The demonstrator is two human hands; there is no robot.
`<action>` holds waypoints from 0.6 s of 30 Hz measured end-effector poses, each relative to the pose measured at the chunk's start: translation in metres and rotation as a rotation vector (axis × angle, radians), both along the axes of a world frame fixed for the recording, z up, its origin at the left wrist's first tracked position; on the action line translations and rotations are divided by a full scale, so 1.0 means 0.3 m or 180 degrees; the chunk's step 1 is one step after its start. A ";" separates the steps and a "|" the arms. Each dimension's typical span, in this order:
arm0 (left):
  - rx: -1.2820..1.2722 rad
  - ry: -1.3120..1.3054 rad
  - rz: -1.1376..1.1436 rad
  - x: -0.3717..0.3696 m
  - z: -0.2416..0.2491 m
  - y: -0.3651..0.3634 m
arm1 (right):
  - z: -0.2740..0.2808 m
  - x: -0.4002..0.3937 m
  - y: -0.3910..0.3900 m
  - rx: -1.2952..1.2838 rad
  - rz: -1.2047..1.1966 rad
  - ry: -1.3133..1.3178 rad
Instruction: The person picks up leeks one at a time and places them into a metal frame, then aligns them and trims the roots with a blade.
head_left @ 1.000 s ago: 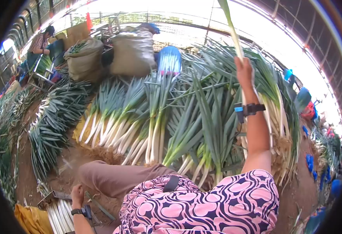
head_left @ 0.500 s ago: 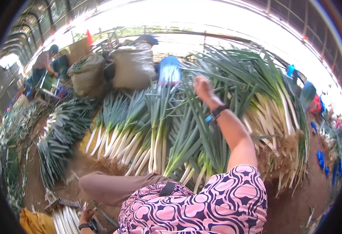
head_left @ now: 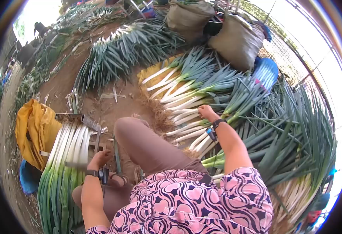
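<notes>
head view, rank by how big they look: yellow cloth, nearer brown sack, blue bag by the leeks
1. yellow cloth, though it lies nearer the camera
2. nearer brown sack, close behind in apparent size
3. blue bag, plainly smallest

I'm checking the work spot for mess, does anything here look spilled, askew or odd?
Mostly orderly: the leeks in the frame by the left hand lie parallel, and the right hand rests on a neat row of leeks. Only loose trimmings and roots lie scattered on the bare soil between the piles.
</notes>
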State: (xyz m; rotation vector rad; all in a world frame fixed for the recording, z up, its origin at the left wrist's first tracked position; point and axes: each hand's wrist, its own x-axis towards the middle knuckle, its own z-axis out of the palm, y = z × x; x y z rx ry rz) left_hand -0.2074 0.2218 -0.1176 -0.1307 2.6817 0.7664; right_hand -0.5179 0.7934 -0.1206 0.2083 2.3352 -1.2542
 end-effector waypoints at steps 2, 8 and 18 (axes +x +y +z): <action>0.0213 -0.0029 0.0088 -0.009 -0.044 -0.010 | -0.176 -0.075 -0.018 -0.0443 -0.0435 -0.0416; 0.0593 -0.0411 0.0373 -0.049 0.096 0.115 | -0.379 -0.224 -0.238 -0.1886 -0.1871 -0.0512; 0.0828 -0.1594 0.1003 -0.085 0.033 0.081 | -0.521 -0.567 -0.363 -0.0857 -0.3200 -0.0648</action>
